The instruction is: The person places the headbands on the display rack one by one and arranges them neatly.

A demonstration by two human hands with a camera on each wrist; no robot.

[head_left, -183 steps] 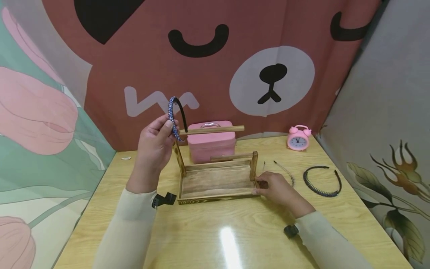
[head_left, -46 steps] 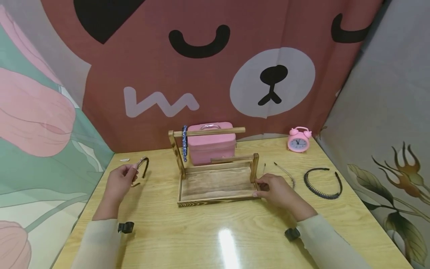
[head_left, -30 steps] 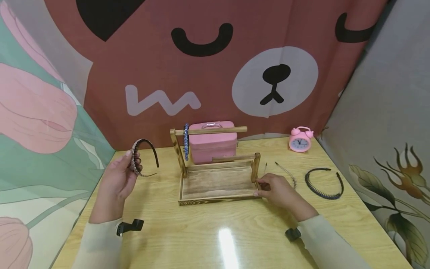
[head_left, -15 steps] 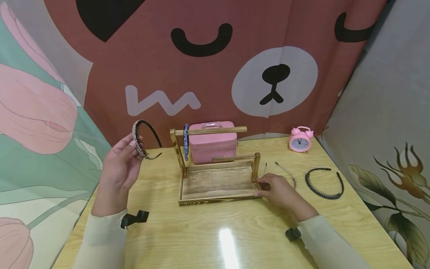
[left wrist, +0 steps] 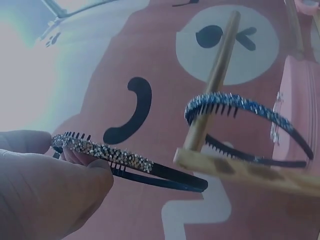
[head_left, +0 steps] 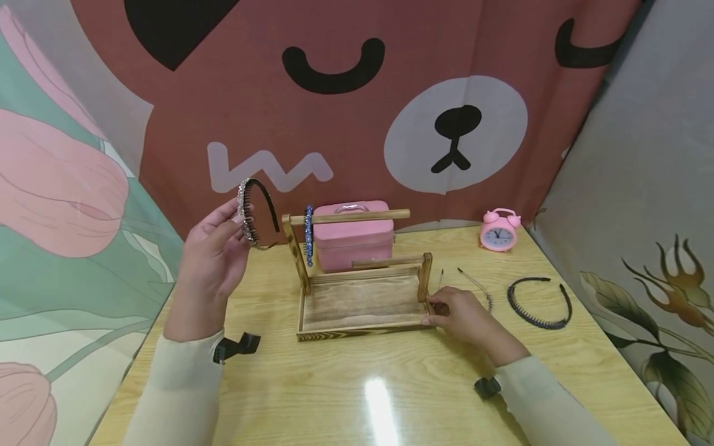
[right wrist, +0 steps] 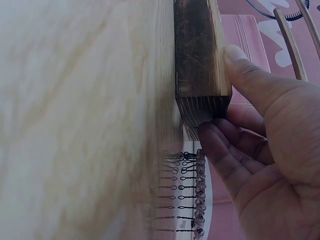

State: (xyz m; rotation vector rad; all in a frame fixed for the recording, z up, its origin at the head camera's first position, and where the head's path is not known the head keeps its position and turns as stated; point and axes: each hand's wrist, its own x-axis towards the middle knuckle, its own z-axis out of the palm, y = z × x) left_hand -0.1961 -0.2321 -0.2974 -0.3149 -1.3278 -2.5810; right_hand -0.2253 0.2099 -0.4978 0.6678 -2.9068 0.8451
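Observation:
My left hand (head_left: 214, 257) pinches a silver glitter headband (head_left: 242, 193) between thumb and fingers. It is raised just left of the upper rod of a wooden rack (head_left: 365, 334). The headband's comb teeth and open ends face right; in the left wrist view its sparkly band (left wrist: 120, 156) lies close to the rod. A blue glitter headband (head_left: 308, 238) hangs on that rod near the left post. My right hand (head_left: 463, 313) grips the right front corner of the rack's tray. In the right wrist view, thumb and fingers (right wrist: 247, 77) lie on two sides of the corner.
Behind the rack stands a pink case (head_left: 354, 244), with a pink alarm clock (head_left: 498, 234) to its right. A thin beaded headband (head_left: 478, 285), partly hidden by my right hand, and a dark toothed headband (head_left: 535, 321) lie on the table's right side.
Earlier my left hand held the blue headband, which now hangs on the rod. It then picked the silver headband off the table's left and carried it up and right. The right hand stays put.

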